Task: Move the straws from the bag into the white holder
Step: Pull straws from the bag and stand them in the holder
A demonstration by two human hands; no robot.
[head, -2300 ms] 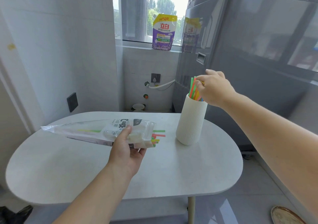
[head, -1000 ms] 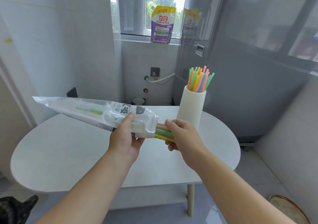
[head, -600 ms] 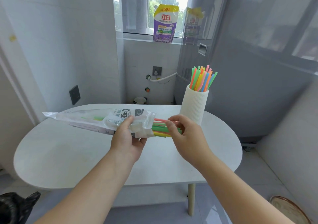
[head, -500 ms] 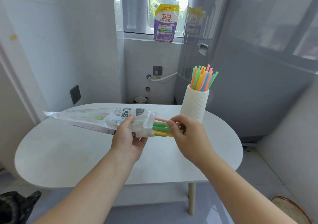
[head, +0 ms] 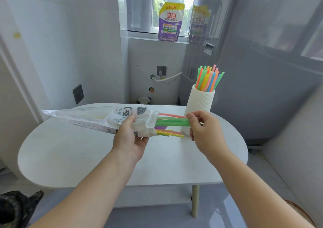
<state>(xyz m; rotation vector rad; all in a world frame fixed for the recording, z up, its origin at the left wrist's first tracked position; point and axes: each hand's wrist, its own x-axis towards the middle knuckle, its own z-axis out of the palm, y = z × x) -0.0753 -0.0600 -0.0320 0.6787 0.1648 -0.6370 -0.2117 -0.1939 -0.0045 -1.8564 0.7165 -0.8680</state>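
A: We begin with the table. Set against our earlier views, nothing standing on it has shifted: the white holder is upright near the far right edge, in the same spot.

B: Agreed. We record the change at the bag. It is held above the table, nearly level, mouth toward the holder, as before. The straws at its mouth now stick out further than they did half a second ago.

A: And the right hand?

B: A couple of seconds back we find it at the holder's rim, letting a batch in. It has since returned to the bag's mouth. We judge one batch delivered and the next being drawn out.

A: We note a standing bunch fanning out of the holder's top. A thinner lot appears to be left in the bag, so we rate the task well along but not finished.

B: Now the hands. The left hand grips the bag close to its mouth, thumb on top, fingers curled beneath.

A: The right hand pinches the green straws at their free ends. A pink one lies just above and yellow ones just below; we cannot tell whether the pinch takes those in.

B: The two hands are apart, with the bared length of straws between them.
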